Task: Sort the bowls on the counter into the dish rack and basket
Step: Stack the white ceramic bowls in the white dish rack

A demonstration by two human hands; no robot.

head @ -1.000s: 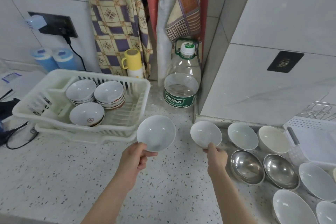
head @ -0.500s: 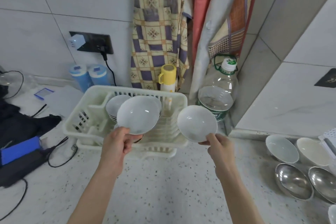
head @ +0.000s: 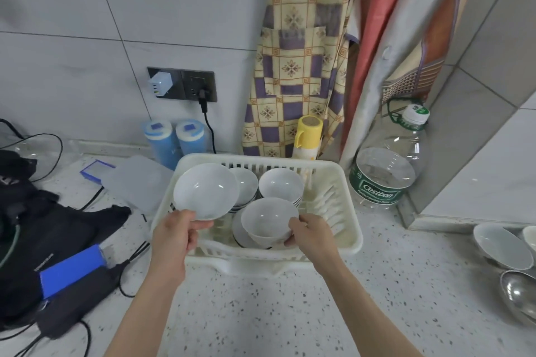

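Note:
A white plastic dish rack (head: 346,229) stands on the speckled counter. My left hand (head: 174,238) pinches the near rim of a white bowl (head: 204,190) held over the rack's left side. My right hand (head: 311,233) grips a smaller white bowl (head: 268,222), low inside the rack just above a bowl lying there (head: 242,236). Two stacks of white bowls (head: 282,187) sit at the rack's back. At the far right edge a white bowl (head: 500,245) and a steel bowl (head: 520,294) rest on the counter.
A large clear water bottle (head: 387,171) stands right of the rack, a yellow flask (head: 309,136) and two blue canisters (head: 174,139) behind it. Black bags, cables and a blue device (head: 69,272) crowd the counter's left. Aprons hang on the wall.
Both hands carried their bowls left from the counter to the rack. The right bowl has dropped down into the rack; the left bowl now hovers over its left side.

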